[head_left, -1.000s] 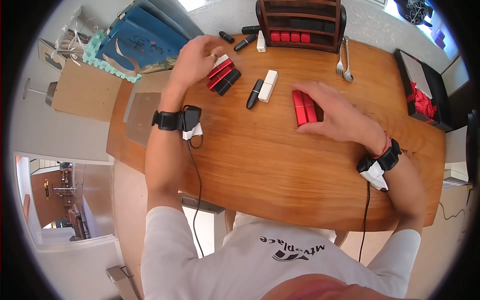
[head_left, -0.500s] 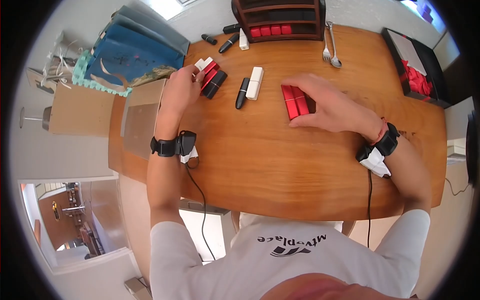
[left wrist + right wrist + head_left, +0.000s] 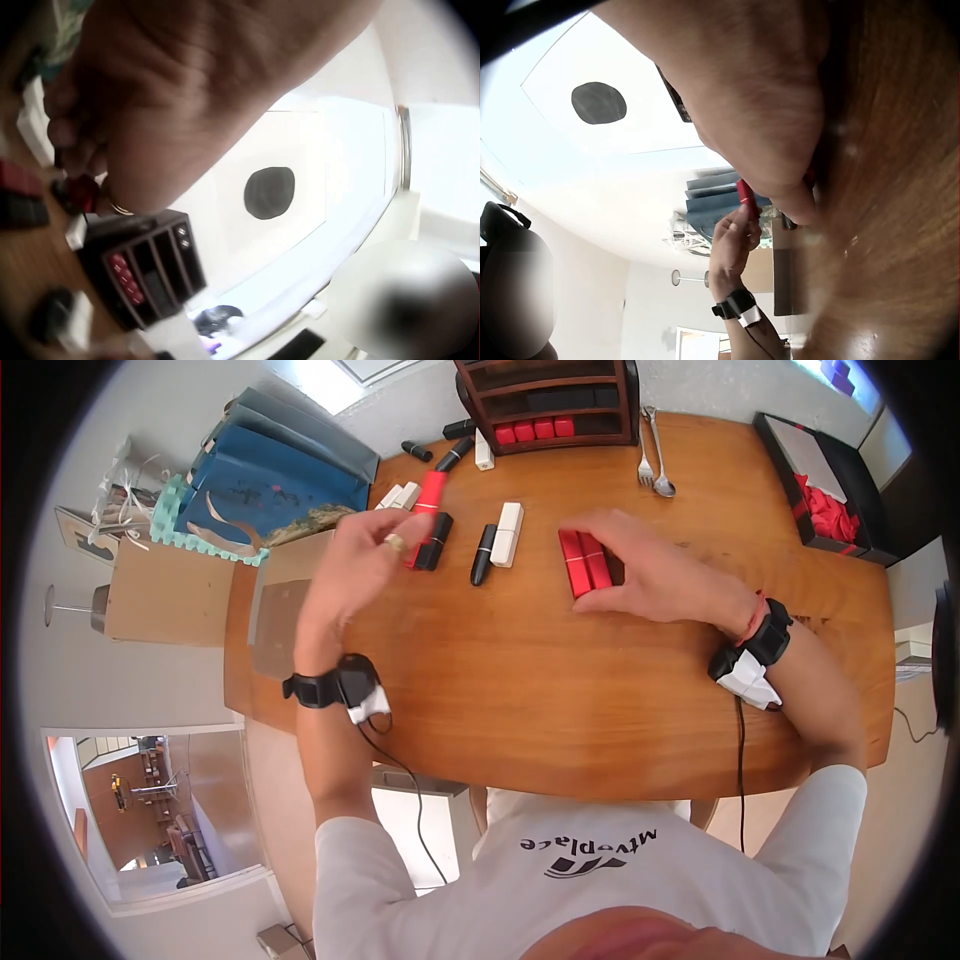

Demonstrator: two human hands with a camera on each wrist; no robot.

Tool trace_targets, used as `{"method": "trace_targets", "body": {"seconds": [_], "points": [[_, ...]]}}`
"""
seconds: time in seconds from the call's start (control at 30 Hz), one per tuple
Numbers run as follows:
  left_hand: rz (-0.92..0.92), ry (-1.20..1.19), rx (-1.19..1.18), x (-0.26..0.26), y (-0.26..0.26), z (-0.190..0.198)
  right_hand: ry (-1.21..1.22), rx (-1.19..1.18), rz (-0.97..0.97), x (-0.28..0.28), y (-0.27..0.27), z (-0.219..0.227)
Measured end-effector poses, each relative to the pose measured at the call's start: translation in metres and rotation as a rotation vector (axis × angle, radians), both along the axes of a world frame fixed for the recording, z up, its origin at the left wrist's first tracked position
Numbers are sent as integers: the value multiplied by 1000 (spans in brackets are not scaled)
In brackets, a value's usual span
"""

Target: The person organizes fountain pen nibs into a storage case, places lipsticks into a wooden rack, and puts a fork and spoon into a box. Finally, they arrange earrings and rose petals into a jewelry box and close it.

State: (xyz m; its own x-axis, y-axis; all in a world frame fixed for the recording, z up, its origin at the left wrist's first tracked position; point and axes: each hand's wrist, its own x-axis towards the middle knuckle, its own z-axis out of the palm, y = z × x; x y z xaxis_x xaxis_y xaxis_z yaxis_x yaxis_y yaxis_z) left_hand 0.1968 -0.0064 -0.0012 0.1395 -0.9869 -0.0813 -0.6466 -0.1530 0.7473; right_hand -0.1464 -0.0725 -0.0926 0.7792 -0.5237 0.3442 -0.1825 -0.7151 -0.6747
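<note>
My left hand [image 3: 358, 560] pinches a red lipstick tube [image 3: 431, 492] upright between thumb and fingers, above the table. In the right wrist view the same red tube [image 3: 745, 193] sticks up from the fingertips. Beside that hand lies a black lipstick tube [image 3: 437, 542], with a red one partly hidden behind the fingers. My right hand [image 3: 660, 572] rests on the table and holds two red lipstick tubes [image 3: 585, 563] side by side between thumb and fingers. Between the hands lie a black tube [image 3: 483, 555] and a white tube [image 3: 508, 535].
A dark wooden rack [image 3: 630, 405] holds red and black tubes at the back. More black and white tubes [image 3: 484, 452] lie left of it. White tubes [image 3: 400, 497] lie by a blue bag [image 3: 270, 485]. Fork and spoon [image 3: 662, 482] and a black box [image 3: 860, 545] are right.
My left hand has come back toward me and lifted a red lipstick tube from the group at the left. My right hand stays around the two red tubes. The head view has shifted slightly.
</note>
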Motion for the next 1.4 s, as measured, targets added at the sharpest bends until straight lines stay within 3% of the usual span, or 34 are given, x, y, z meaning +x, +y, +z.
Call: {"method": "trace_targets", "body": {"seconds": [0.03,0.1,0.23,0.3,0.43,0.5,0.63,0.83,0.93,1.4], "points": [[3,1,4,-21,6,7,-10,21,-21,1,-2,0],[-90,183,272,-64,15,11,-27,7,-35,2,-4,-2],[-114,250,356,-95,10,-21,-29,-59,-74,-1,-4,-6],[-83,65,396,-101,4,-26,5,-62,-83,-3,-4,-2],[-109,37,430,-109,5,-33,-2,-100,-50,0,-9,-8],[-153,175,393,-109,3,-42,-7,-101,-43,0,-10,-9],[-217,175,429,-103,1,-45,-2,-102,-47,-5,-9,-8],[-69,214,234,-111,14,-41,27,-54,-52,-2,-8,-6],[-98,289,186,-109,19,-50,-6,-107,-49,-1,-10,-12],[-168,442,209,-106,19,-53,71,-141,-56,13,-5,4]]}}
